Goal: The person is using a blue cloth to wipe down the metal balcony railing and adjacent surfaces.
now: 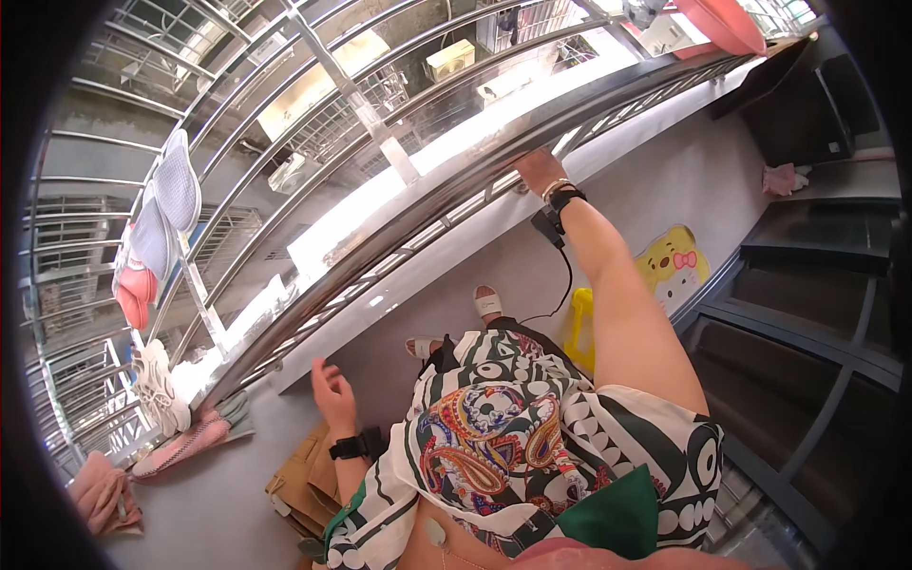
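Observation:
My right hand [541,172] reaches forward to the dark metal rail [470,187] along the window ledge. Its fingers are hard to make out there, so whether they grip the rail is unclear. A bracelet and a black wrist strap [566,198] with a small black device are on that wrist. My left hand [333,396] hangs in the air at left, its fingers loosely bent and apart, holding nothing. A black band [349,447] circles the left wrist. Below that arm is a brown bag or box [303,474].
A metal window cage [342,78] holds grey slippers [174,182], pink slippers [135,288] and pale sneakers [158,388]. Pink cloths [107,495] lie at lower left. A yellow plastic item [581,328] stands by my right arm. Dark furniture [791,313] lines the right. A pink basin [723,25] sits up high.

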`<state>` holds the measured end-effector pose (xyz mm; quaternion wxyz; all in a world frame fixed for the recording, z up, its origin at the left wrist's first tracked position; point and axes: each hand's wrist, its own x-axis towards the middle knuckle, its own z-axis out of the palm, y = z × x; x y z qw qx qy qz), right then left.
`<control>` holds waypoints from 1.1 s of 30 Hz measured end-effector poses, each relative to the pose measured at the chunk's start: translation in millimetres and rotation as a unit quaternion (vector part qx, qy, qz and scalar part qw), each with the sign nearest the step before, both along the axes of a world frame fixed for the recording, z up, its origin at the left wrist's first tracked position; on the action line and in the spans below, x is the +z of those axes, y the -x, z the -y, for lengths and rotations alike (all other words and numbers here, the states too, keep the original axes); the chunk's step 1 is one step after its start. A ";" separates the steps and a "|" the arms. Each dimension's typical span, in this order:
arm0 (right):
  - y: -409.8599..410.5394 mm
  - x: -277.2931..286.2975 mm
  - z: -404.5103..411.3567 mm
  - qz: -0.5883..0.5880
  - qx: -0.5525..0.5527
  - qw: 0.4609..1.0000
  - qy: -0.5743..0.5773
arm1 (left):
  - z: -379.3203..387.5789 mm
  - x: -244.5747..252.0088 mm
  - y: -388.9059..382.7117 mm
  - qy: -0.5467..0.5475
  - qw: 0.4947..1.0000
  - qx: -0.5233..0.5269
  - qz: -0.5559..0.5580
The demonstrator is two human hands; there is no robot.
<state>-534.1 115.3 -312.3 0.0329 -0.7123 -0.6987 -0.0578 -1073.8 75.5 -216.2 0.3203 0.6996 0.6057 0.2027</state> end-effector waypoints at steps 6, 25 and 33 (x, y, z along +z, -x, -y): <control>41.2 -18.7 4.2 -0.261 -0.133 0.931 -0.218 | -104.2 72.5 -80.5 -0.368 0.918 -0.110 -0.100; 127.5 -59.4 -8.1 -0.509 -0.285 0.789 -0.194 | -140.3 108.8 -100.3 -0.294 0.917 -0.159 -0.217; 82.9 -52.9 -2.1 -0.146 -0.180 0.973 0.015 | -136.9 132.8 -88.5 -0.310 0.900 -0.200 -0.233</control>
